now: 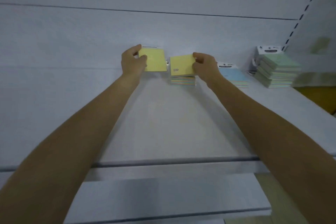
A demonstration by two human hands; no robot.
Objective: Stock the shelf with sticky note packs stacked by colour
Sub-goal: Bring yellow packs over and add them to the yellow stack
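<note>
While your left hand (133,60) and right hand (204,65) pinch yellow packs mid-stacking, set the left pack (155,61) squarely atop the right pack (181,65).

Your left hand (132,60) holds one yellow pack (154,60) tilted up, face toward you, near the back of the shelf (172,123). Just beside it, your right hand (205,65) pinches a second yellow pack (181,64) lying atop a short stack (183,80) with multicolour edges. Further right stand a blue-topped stack (232,76) and a taller green stack (276,71), apart.
</note>
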